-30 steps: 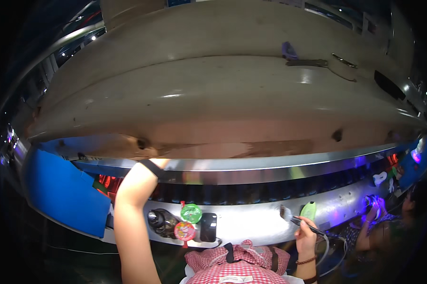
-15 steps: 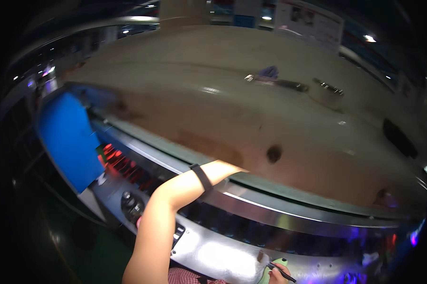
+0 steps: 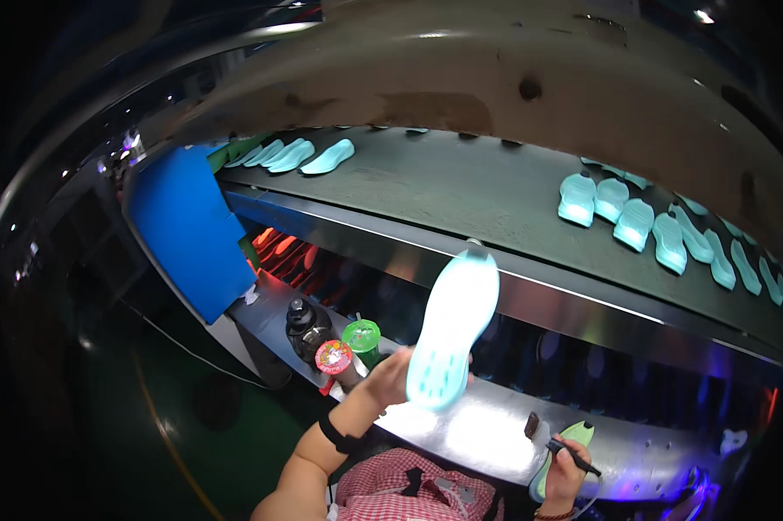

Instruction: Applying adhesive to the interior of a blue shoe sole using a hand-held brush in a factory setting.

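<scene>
A pale blue-white shoe sole (image 3: 454,330) stands lengthwise in front of me, its dark-tipped end pointing away. My left hand (image 3: 393,375) is closed around its near end, over the metal ledge. To the right, my right hand (image 3: 567,473) grips a brush (image 3: 543,436) with a black handle and brown bristles. A yellow-green sole (image 3: 575,431) lies under the brush and beside that hand. Whether my right fingers also touch this sole cannot be seen.
Beyond the ledge (image 3: 469,434) runs a dark conveyor belt (image 3: 443,191) bearing pale soles (image 3: 634,223) under a hood (image 3: 461,78). A dark bottle (image 3: 306,332), red-lidded cup (image 3: 333,356) and green cup (image 3: 362,340) stand left of my hand. A blue panel (image 3: 187,239) rises at left.
My left arm, earlier stretched forward with its hand hidden beneath the hood, has come back holding the pale sole. My right hand keeps the brush. The view has shifted, exposing the belt.
</scene>
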Demonstrator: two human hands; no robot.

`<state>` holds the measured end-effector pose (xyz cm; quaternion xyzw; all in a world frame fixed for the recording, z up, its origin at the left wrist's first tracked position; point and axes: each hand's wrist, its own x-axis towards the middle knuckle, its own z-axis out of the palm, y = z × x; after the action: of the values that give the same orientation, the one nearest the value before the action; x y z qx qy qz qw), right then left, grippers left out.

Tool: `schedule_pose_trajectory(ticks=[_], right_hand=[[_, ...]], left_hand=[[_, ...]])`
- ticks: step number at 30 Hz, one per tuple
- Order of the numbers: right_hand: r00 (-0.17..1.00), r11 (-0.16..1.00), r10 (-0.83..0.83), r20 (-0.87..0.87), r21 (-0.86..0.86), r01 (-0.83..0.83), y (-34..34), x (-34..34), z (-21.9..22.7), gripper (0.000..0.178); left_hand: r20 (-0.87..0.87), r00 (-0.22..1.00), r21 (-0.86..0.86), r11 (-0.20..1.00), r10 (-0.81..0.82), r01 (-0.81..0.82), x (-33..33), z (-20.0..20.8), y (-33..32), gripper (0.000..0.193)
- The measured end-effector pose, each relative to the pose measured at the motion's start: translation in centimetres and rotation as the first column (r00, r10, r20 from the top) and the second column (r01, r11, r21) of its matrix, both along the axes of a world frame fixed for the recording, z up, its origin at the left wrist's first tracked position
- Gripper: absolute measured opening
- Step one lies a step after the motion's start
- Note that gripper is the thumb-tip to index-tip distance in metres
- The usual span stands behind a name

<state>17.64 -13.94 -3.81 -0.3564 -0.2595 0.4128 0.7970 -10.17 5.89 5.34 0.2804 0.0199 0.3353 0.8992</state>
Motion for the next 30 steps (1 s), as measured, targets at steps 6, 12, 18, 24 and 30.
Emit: schedule_pose_trajectory(ticks=[6, 12, 18, 24, 30], right_hand=[[0.991, 0.989, 0.096, 0.098, -0.124, -0.083, 2.5, -3.9, 4.5, 0.023], [0.968, 0.952, 0.124, 0.216, -0.301, -0.055, 5.0, -4.6, 2.9, 0.018], [0.914, 0.914, 0.117, 0.388, -0.401, 0.054, 8.0, -4.2, 2.8, 0.019], [0.413, 0.987, 0.143, 0.9, -0.161, 0.009, 7.2, -7.0, 5.1, 0.015], [0.537, 0.833, 0.55, 0.64, -0.47, -0.292, 4.3, -4.6, 8.0, 0.02]], left_hand=[[-0.174, 0.942, -0.161, 0.952, -0.286, 0.26, 3.4, -9.8, -3.5, 0.072], [0.277, 0.898, -0.419, 0.798, -0.342, 0.434, 6.8, -12.4, -5.2, 0.088], [0.188, 0.953, -0.425, 0.855, -0.237, 0.297, 7.5, -12.0, -6.6, 0.083], [-0.274, 0.962, -0.434, 0.894, -0.008, -0.116, 8.5, -10.9, -5.3, 0.073], [-0.13, 0.982, -0.313, 0.945, -0.139, 0.093, 6.0, -9.9, -4.0, 0.082]])
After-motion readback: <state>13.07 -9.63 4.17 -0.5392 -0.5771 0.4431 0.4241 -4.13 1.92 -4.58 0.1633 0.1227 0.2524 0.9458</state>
